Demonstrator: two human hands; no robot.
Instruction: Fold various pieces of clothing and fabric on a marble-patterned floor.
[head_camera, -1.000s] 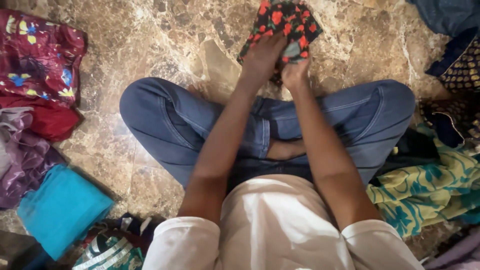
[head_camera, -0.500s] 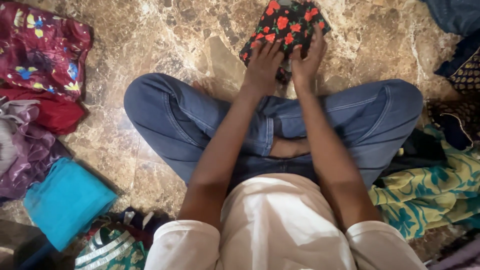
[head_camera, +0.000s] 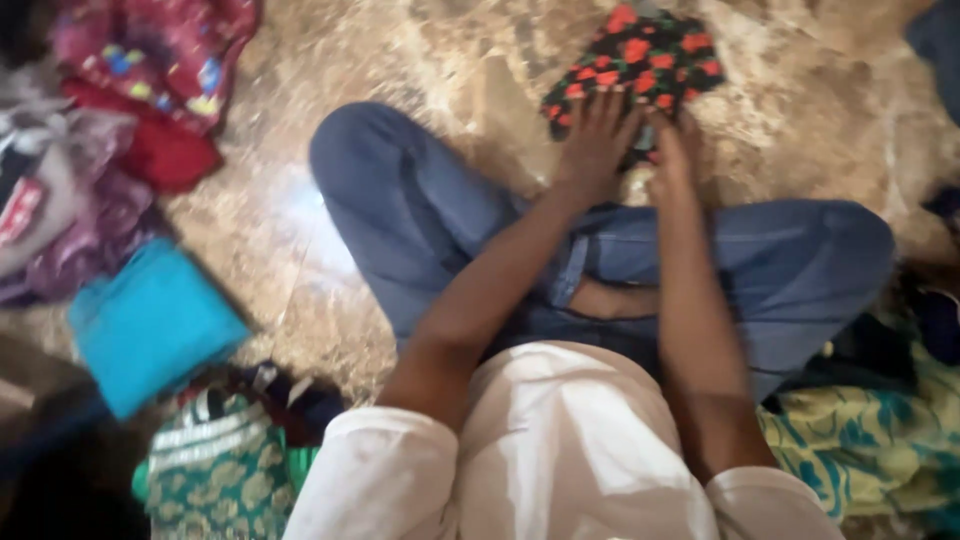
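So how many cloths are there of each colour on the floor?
Black with red flowers: 1, the black flowered cloth under the left hand and right hand
Maroon flowered: 1
Red: 1
Purple: 1
Turquoise: 1
Green patterned: 1
Yellow-green patterned: 1
Total: 7, though blurred edges may hide more.

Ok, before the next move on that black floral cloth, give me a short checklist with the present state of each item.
1. Left hand flat on the black floral cloth: ok, its fingers spread over the near edge.
2. Right hand on the cloth: ok, it touches the near edge, though blur hides the grip.
3. Cloth lying on the marble floor ahead of the crossed legs: ok.
4. Cloth neatly folded: cannot tell, the picture is blurred.
5. Cloth apart from the other piles: ok, the teal folded cloth and red floral garment lie well off to the left.
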